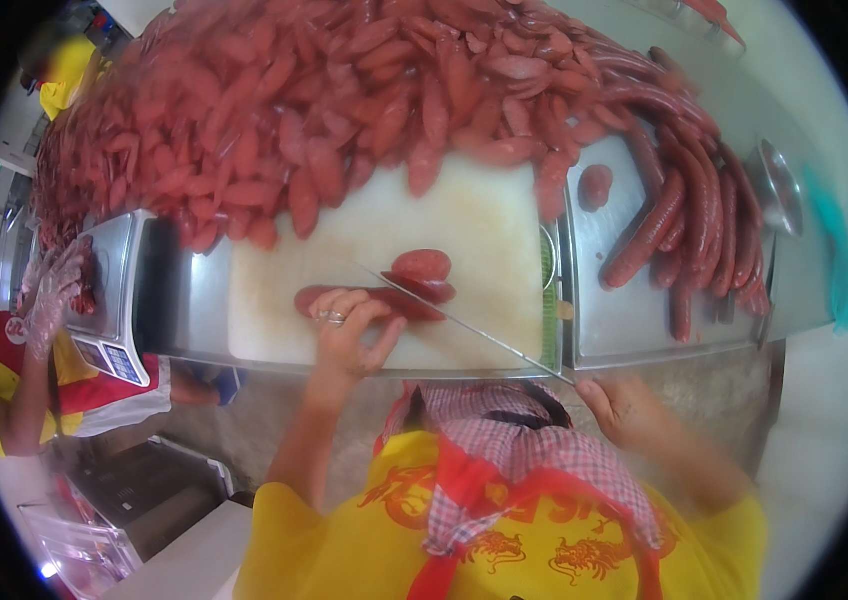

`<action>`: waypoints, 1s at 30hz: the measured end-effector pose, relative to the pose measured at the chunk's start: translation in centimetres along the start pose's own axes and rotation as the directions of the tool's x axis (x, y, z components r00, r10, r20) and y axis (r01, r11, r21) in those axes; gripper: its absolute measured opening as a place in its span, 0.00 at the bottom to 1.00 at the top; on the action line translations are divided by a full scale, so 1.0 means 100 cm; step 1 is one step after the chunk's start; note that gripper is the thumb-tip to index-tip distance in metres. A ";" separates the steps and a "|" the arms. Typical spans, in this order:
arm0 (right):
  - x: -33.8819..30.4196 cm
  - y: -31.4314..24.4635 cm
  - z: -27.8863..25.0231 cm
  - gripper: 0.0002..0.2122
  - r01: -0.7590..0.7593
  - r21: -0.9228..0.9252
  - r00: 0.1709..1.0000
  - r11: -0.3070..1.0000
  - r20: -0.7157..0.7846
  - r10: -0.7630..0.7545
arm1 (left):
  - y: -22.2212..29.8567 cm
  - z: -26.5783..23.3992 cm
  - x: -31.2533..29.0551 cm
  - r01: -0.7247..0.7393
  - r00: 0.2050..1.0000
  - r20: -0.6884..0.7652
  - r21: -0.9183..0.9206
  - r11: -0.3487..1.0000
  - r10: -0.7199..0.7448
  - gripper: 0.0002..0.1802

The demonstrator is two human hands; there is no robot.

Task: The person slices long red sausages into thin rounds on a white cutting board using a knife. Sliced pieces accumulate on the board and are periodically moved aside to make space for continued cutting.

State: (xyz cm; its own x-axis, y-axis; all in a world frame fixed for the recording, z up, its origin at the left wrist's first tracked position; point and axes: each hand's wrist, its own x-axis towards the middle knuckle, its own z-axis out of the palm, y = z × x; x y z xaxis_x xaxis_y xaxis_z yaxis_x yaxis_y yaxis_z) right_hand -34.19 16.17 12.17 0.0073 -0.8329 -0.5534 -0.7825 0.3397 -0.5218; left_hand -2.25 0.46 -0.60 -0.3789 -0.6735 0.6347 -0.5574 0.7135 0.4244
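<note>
My left hand (349, 325), with a ring on one finger, grips a red sausage (404, 304) lying across a white cutting board (484, 220). Its fingers curl over the sausage near the board's front edge. My right hand (626, 408) holds a long thin knife (489, 334) by its handle, which the fist mostly hides. The blade slants up and left across the sausage's right end. Slanted cut sausage slices (422, 264) lie just behind the blade, against the sausage.
A large heap of sausage slices (364, 70) covers the table's back and left. Whole sausages (704, 220) lie on a metal tray (609, 325) at right, near a metal bowl (778, 185). At left stands a scale (114, 265), where a co-worker's gloved hand (59, 280) rests.
</note>
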 end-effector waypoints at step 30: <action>0.124 -0.078 0.074 0.22 0.385 -0.223 0.916 0.895 -0.027 -0.401 | -0.025 -0.023 0.001 0.045 0.998 0.043 -0.111 0.993 -0.041 0.12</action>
State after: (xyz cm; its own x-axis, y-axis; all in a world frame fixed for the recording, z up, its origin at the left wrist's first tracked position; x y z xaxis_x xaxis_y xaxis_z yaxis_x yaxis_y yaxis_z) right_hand -23.40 6.37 4.57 0.3035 -0.9108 -0.2797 -0.8367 -0.1143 -0.5357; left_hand 0.77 -0.98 -0.14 -0.3878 -0.7096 0.5883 -0.4881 0.6995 0.5220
